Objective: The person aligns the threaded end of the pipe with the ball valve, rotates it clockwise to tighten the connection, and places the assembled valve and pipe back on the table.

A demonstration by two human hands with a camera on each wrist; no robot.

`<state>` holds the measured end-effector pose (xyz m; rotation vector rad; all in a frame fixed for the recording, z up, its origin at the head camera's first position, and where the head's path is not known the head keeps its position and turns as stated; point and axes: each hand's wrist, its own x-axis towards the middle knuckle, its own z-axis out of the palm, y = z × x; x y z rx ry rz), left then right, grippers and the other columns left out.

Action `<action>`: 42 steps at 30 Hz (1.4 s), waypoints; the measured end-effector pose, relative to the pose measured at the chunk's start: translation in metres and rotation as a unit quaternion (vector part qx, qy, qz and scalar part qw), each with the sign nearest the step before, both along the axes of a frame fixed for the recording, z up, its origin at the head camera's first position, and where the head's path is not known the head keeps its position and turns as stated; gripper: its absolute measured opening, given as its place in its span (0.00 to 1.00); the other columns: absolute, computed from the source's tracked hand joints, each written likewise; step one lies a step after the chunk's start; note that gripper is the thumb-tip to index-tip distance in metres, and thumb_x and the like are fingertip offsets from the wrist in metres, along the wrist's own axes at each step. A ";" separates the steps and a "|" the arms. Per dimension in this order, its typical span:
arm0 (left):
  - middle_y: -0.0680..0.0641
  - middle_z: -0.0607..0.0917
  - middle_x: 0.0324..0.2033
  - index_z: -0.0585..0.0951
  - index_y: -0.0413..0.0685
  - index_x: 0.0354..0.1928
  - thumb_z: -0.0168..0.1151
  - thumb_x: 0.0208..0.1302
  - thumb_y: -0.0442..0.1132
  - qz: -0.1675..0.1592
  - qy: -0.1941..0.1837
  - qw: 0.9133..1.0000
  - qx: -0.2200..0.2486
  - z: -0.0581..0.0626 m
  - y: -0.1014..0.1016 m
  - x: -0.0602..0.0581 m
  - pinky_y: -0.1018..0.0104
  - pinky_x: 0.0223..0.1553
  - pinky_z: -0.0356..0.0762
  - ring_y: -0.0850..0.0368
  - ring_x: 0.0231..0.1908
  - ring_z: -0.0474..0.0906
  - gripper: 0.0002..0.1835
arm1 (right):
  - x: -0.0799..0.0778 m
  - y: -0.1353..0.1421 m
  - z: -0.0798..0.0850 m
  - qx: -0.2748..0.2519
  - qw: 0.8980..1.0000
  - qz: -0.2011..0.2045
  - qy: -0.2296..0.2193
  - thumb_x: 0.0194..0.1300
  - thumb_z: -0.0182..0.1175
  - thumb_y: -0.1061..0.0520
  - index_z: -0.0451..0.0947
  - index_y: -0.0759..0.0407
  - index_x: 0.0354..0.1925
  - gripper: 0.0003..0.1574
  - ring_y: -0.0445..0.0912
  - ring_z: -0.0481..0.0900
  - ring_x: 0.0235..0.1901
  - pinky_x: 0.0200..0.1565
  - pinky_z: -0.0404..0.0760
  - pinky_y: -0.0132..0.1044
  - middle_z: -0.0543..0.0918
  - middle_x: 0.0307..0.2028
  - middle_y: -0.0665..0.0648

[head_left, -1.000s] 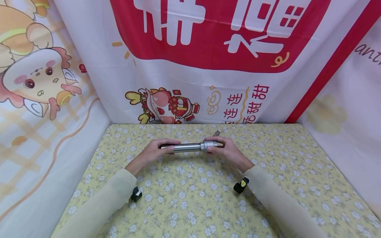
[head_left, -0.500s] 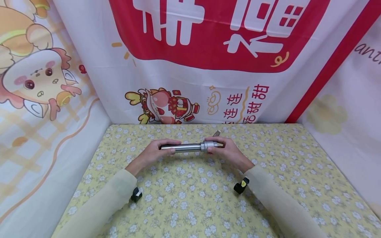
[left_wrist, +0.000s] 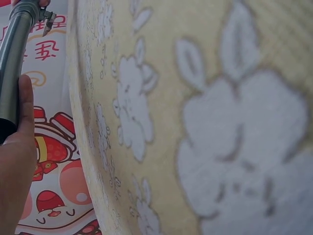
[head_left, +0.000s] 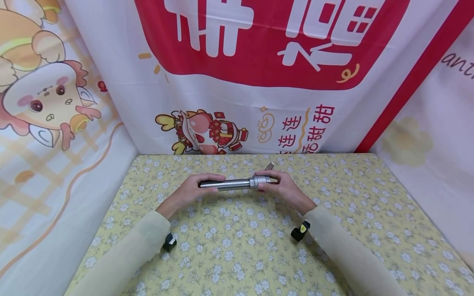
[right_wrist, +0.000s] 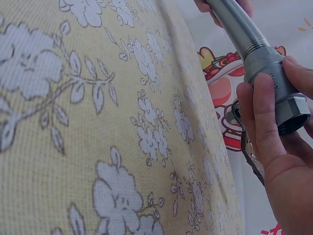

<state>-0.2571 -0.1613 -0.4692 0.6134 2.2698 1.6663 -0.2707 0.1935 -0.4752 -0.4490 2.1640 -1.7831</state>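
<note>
A smooth steel pipe (head_left: 235, 184) is held level above the table, its right end joined to a grey metal ball valve (head_left: 260, 181). My left hand (head_left: 190, 189) grips the pipe's left end, thumb along the near side. On the right, my right hand (head_left: 283, 186) holds the valve body between thumb and fingers. The valve's lever (head_left: 270, 166) sticks up beyond that hand. Threads on the pipe (right_wrist: 254, 45) show where it meets the valve in the right wrist view, and the valve's hexagonal open end (right_wrist: 293, 112) faces the right palm.
A yellow flowered cloth (head_left: 229, 242) covers the table. Behind it hangs a white and red printed curtain (head_left: 229, 94), with more printed cloth (head_left: 66, 172) at the left side. Small black wrist devices sit on both sleeves.
My left fingers have shifted slightly around the pipe, and the fingertip seen beneath it is now out of sight. The right hand and valve stay nearly still.
</note>
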 end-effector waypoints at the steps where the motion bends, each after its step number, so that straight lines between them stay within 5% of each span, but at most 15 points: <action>1: 0.43 0.81 0.73 0.85 0.49 0.70 0.70 0.76 0.35 0.000 0.001 1.000 0.000 0.000 0.000 0.000 0.68 0.56 0.83 0.35 0.65 0.80 0.22 | 0.000 0.000 0.000 0.001 1.000 0.000 0.000 0.74 0.73 0.52 0.81 0.54 0.72 0.32 0.50 0.89 0.54 0.58 0.90 0.46 0.78 0.70 0.62; 17: 0.42 0.82 0.71 0.84 0.51 0.71 0.71 0.73 0.30 0.003 0.007 1.000 -0.002 -0.002 -0.001 -0.001 0.67 0.58 0.82 0.42 0.63 0.82 0.26 | -0.001 -0.001 -0.001 -0.002 1.000 -0.003 -0.010 0.74 0.74 0.51 0.81 0.53 0.72 0.32 0.50 0.88 0.55 0.63 0.87 0.56 0.78 0.70 0.62; 24: 0.44 0.83 0.70 0.84 0.55 0.70 0.74 0.73 0.37 0.009 -0.003 1.000 -0.015 -0.002 -0.002 -0.002 0.59 0.59 0.82 0.43 0.62 0.82 0.25 | 0.000 -0.001 0.002 -0.003 1.000 -0.005 -0.008 0.74 0.74 0.51 0.80 0.55 0.73 0.33 0.50 0.88 0.54 0.61 0.88 0.51 0.78 0.69 0.61; 31: 0.43 0.83 0.71 0.83 0.54 0.72 0.75 0.73 0.41 0.003 0.000 1.000 -0.013 -0.003 -0.003 -0.004 0.64 0.63 0.81 0.44 0.68 0.80 0.27 | 0.000 -0.002 0.002 -0.004 1.000 -0.010 -0.015 0.73 0.75 0.50 0.83 0.50 0.70 0.31 0.51 0.89 0.55 0.63 0.87 0.55 0.79 0.69 0.59; 42: 0.42 0.83 0.69 0.85 0.54 0.70 0.69 0.79 0.44 0.001 -0.009 1.000 -0.003 -0.001 -0.002 -0.002 0.47 0.62 0.85 0.39 0.60 0.85 0.21 | 0.002 -0.002 0.003 -0.012 1.000 -0.001 -0.011 0.73 0.74 0.51 0.80 0.56 0.73 0.34 0.50 0.89 0.54 0.63 0.86 0.58 0.78 0.70 0.62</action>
